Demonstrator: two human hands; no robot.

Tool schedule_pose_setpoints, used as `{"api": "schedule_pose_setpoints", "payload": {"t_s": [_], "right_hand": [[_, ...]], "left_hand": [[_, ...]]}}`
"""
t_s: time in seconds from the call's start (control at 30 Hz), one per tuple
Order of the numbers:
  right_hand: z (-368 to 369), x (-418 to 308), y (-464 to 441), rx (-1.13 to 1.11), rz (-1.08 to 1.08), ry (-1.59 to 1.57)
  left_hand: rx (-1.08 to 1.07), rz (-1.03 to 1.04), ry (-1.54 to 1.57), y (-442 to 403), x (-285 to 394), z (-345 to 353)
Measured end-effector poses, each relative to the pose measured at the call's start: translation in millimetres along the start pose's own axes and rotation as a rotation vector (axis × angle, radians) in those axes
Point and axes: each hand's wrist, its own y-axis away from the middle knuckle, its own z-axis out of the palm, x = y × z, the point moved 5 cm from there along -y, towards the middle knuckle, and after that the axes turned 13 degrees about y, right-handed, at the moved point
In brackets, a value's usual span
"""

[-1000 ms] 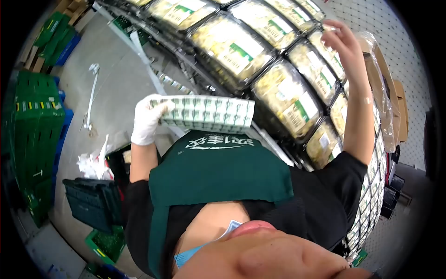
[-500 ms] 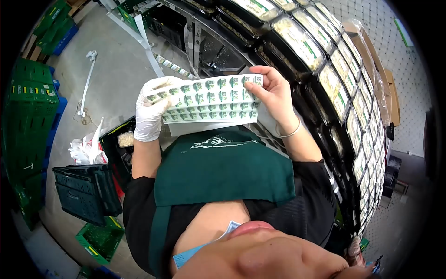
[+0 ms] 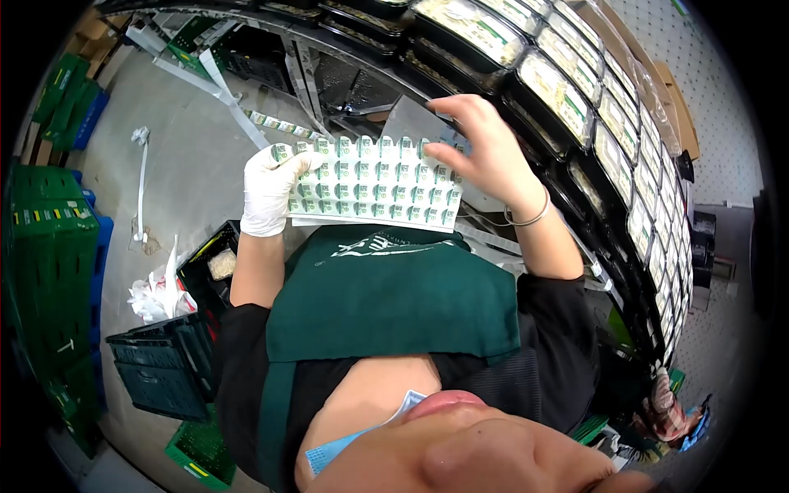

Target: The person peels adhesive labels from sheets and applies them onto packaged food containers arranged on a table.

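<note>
My left hand (image 3: pixel 267 193), in a white glove, grips the left edge of a sheet of labels (image 3: pixel 374 185). The sheet has rows of small green and white labels and is held up in front of the dark green apron (image 3: pixel 394 300). Beside the sheet's upper right corner is my bare right hand (image 3: pixel 491 156), with thumb and forefinger apart and nothing visible between them. Its thumb tip overlaps the top edge of the sheet; whether it touches is unclear. Black trays with clear lids and labels (image 3: pixel 555 94) are stacked to the right.
Green crates (image 3: pixel 53 238) are stacked at the far left. Dark folded crates (image 3: pixel 156 366) and a green crate (image 3: pixel 201 452) sit lower left, near a white plastic bag (image 3: pixel 164 287). Cardboard (image 3: pixel 678 111) lies beyond the trays. A metal frame (image 3: pixel 308 78) stands ahead.
My right hand came from over the trays to the sheet's right end, gripped it, then opened its fingers. My left hand kept hold. The view has turned, shifting the trays.
</note>
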Motion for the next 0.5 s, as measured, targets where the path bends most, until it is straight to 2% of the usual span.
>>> {"api": "schedule_pose_setpoints", "payload": {"t_s": [0.07,0.13,0.23,0.5], "right_hand": [[2.4,-13.6,-0.9,-0.069,-0.178,0.036],[8.3,-11.5,-0.2,-0.208,-0.181,0.129],[8.9,4.0,5.4,-0.268,-0.134,0.175],[1.6,69.0,22.8,-0.245,0.035,0.106]], "left_hand": [[-0.012,-0.039,-0.057,-4.0,-3.6,10.5],[-0.024,-0.023,-0.079,-9.8,-5.1,15.9],[-0.032,-0.021,-0.157,-21.4,-15.2,26.5],[-0.092,-0.103,-0.095,-63.6,-62.6,66.2]]}}
